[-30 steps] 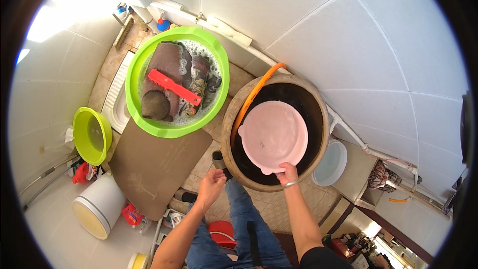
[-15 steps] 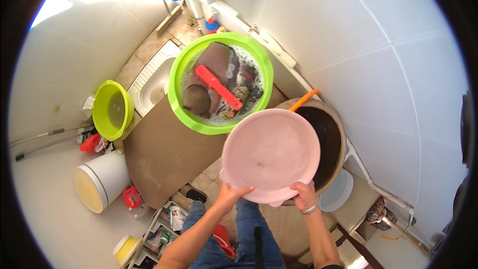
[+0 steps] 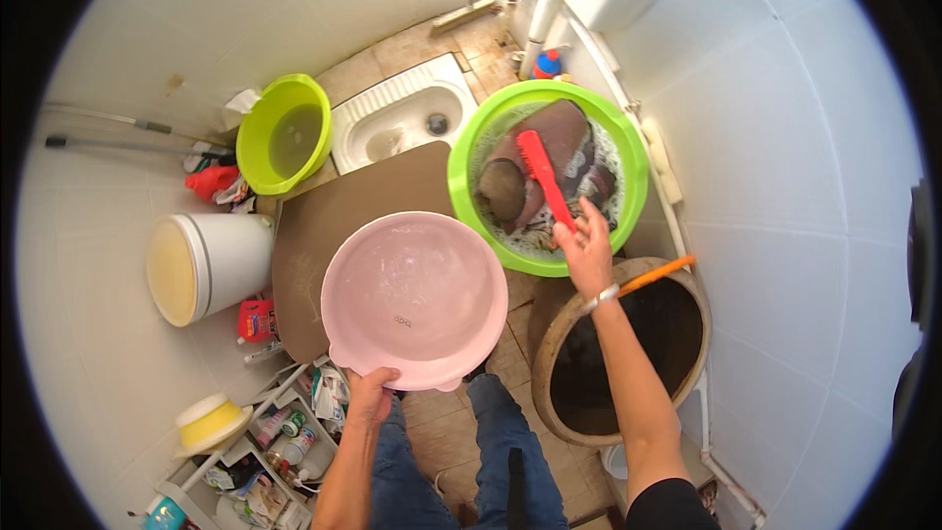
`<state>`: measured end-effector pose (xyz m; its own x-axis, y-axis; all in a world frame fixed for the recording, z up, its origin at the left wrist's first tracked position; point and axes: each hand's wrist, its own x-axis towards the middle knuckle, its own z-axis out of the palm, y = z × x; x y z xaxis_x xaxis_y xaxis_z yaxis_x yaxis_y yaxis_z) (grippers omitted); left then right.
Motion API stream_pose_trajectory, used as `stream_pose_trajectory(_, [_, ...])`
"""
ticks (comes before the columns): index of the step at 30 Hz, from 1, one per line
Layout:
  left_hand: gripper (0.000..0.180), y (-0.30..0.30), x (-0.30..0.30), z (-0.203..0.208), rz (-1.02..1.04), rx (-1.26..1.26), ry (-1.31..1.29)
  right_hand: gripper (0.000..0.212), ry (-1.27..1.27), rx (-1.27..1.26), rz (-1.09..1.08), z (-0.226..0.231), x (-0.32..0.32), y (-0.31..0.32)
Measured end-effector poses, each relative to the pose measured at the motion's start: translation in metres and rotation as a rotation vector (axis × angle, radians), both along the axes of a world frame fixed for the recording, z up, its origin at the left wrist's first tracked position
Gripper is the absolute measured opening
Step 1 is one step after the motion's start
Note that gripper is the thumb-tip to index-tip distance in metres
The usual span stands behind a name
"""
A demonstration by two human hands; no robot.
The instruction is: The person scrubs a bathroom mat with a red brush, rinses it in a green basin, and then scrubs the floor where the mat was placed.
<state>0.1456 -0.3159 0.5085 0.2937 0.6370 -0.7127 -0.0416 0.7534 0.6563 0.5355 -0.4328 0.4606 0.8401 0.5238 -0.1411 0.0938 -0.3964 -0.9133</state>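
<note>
My left hand (image 3: 370, 395) is closed on the near rim of a pink basin (image 3: 412, 299), held out over the brown board. No clothes show inside the basin. Stretched forward over the near edge of a green tub (image 3: 636, 172), my right hand (image 3: 587, 253) has its fingers apart, with the thumb side right by the handle end of a red scrubbing brush (image 3: 542, 169). Whether they touch, I cannot tell. The brush lies on wet brown clothes (image 3: 564, 128) in soapy water within the tub. A bracelet circles my right wrist.
Below my right forearm stands a big round vat (image 3: 549, 402) with an orange handle (image 3: 659, 275) across its rim. A brown board (image 3: 304, 265) adjoins a squat toilet (image 3: 392, 103). Left are a lime basin (image 3: 260, 157), a white bucket (image 3: 231, 255) and a shelf of bottles (image 3: 285, 451).
My right hand has let go of the pink basin and reached forward to the brush in the tub. My left hand has carried the basin leftward. The view has shifted too.
</note>
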Motion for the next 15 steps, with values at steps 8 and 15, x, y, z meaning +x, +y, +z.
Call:
stream_pose_trajectory(8, [0.081,0.034,-0.1,-0.095,0.094,-0.107,0.023,0.066,-0.369,-0.505,-0.004,-0.067,0.051,0.083])
stream_pose_trajectory(15, [0.073,0.027,-0.162,-0.169,0.158,-0.188,0.087,0.054,-0.431,-0.013,-0.131,-0.022,-0.008,0.1])
